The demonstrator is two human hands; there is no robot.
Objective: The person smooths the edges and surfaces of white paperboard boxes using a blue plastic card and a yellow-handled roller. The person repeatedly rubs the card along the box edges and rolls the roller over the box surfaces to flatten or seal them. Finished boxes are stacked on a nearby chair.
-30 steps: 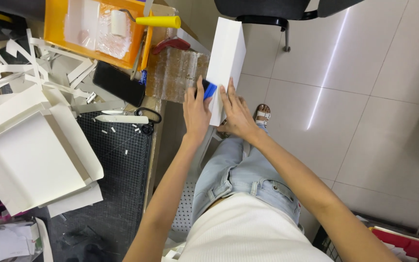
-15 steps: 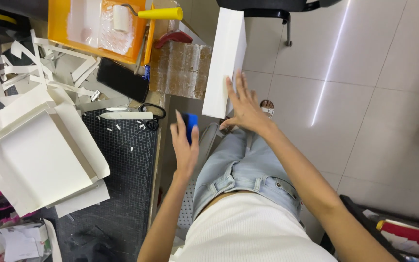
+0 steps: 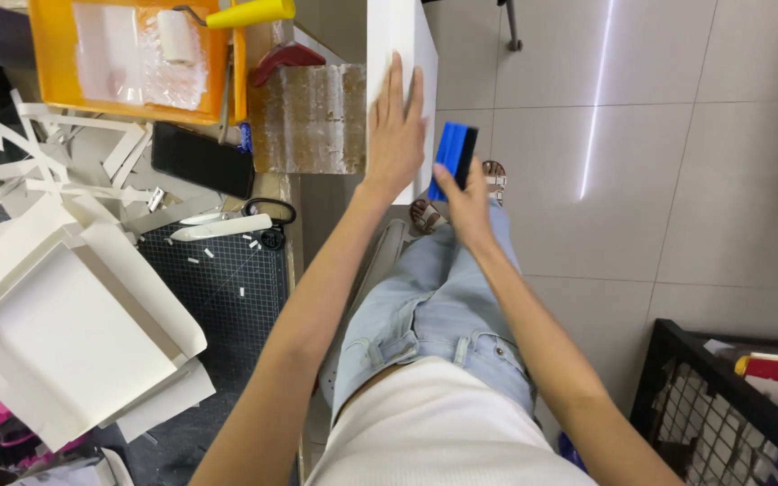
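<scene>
Here, the white box lies under the left hand, beside the right hand.

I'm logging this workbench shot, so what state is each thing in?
White box: upright, left hand flat on it.
Blue squeegee: gripped in right hand, against the box.
Paint roller: lying in orange tray.
Scissors: closed, on cutting mat.
Phone: screen dark.
</scene>
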